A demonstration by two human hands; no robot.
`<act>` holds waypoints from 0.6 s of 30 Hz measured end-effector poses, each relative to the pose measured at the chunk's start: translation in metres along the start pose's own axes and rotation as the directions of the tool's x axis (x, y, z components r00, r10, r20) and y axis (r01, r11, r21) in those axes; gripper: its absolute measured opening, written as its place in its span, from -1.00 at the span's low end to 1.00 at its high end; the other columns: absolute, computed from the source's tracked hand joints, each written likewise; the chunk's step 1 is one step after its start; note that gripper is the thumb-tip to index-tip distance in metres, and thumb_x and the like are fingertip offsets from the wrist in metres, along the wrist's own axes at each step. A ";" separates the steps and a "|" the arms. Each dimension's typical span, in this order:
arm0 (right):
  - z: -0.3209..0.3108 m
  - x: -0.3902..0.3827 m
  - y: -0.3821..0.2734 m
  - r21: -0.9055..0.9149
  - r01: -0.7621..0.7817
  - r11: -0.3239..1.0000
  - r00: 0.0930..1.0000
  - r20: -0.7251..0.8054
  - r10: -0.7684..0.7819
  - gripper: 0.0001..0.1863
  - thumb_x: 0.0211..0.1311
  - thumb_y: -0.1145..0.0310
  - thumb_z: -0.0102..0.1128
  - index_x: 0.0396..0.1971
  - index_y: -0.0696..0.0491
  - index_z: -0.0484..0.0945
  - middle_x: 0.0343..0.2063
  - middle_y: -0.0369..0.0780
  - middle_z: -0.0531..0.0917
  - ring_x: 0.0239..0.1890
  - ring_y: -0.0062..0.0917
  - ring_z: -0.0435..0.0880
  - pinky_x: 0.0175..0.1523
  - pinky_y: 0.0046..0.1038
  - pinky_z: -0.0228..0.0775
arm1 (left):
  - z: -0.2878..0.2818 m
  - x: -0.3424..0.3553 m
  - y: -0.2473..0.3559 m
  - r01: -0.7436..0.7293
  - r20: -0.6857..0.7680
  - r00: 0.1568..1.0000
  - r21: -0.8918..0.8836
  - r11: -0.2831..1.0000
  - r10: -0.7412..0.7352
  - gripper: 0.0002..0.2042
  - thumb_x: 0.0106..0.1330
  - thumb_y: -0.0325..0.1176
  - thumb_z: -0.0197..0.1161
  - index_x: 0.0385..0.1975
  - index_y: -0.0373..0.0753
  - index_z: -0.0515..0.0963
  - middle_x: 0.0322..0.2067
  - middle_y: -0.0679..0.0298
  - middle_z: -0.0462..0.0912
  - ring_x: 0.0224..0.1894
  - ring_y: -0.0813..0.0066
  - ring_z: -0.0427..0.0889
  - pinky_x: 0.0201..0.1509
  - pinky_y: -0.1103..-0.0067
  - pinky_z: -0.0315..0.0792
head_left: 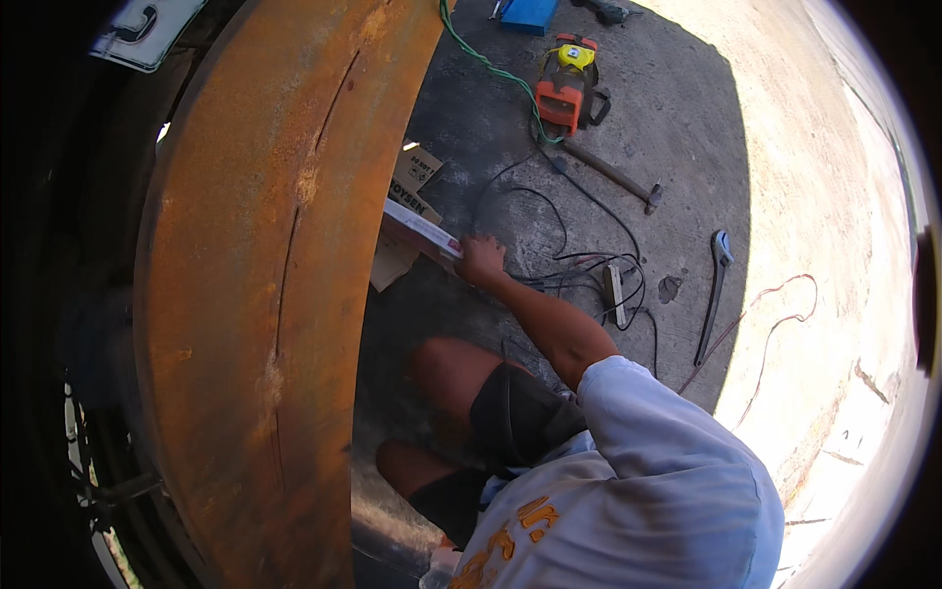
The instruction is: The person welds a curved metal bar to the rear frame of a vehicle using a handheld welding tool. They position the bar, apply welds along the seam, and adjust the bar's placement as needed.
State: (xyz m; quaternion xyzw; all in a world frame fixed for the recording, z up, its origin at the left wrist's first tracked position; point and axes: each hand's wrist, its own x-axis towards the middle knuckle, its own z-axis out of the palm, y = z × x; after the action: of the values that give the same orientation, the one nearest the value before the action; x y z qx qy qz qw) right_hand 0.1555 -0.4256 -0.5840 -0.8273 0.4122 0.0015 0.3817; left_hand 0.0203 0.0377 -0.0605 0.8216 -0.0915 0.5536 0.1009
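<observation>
My right hand is closed around the near end of a long, narrow white-and-red box. The box's far end runs out of sight behind a broad, rusty metal beam. Beneath and beside the box are brown cardboard pieces lying on the ground. My bent knees, in dark shorts, are close to the beam's edge. Nothing of my left hand shows.
Tangled black cables and a power strip lie on the concrete. Beyond are a hammer, an orange-and-black machine topped by a yellow tape measure, and a blue box. A wrench lies right.
</observation>
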 end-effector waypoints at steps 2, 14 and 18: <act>-0.019 -0.010 -0.006 0.163 -0.040 0.986 0.999 0.012 0.039 -0.34 0.10 0.06 0.52 0.20 0.04 0.68 0.17 -0.06 0.73 0.24 0.01 0.67 0.25 0.04 0.52 | 0.006 -0.003 0.008 -0.024 -0.015 1.000 -0.015 1.000 0.024 -0.69 0.59 -0.21 0.27 -0.32 -0.30 0.78 -0.43 -0.03 0.76 -0.40 -0.08 0.71 -0.27 0.24 0.64; -0.240 -0.187 0.027 0.961 0.008 0.275 0.990 -0.046 0.134 -0.63 0.33 0.34 0.34 0.02 0.29 0.64 -0.32 -0.22 0.74 -0.41 -0.56 0.75 -0.32 -0.45 0.62 | -0.014 0.036 0.088 -0.142 0.293 0.949 0.056 0.988 0.120 -0.67 0.60 -0.27 0.21 -0.40 -0.30 0.73 -0.50 0.00 0.72 -0.46 -0.06 0.72 -0.37 0.24 0.62; -0.365 -0.295 0.040 0.744 0.210 0.635 0.868 -0.440 0.230 -0.63 0.30 0.27 0.29 -0.10 0.29 0.70 -0.48 -0.31 0.65 -0.54 -0.67 0.56 -0.45 -0.50 0.32 | -0.021 0.039 0.081 -0.171 0.387 0.911 0.047 0.984 0.140 -0.69 0.52 -0.27 0.29 -0.46 -0.32 0.68 -0.49 0.00 0.70 -0.45 0.00 0.73 -0.36 0.21 0.60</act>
State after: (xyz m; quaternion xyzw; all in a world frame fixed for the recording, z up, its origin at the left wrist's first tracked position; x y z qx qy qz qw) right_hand -0.1803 -0.4707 -0.2569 -0.5520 0.4608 -0.3852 0.5785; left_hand -0.0050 -0.0357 -0.0110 0.9070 -0.1525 0.3924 0.0040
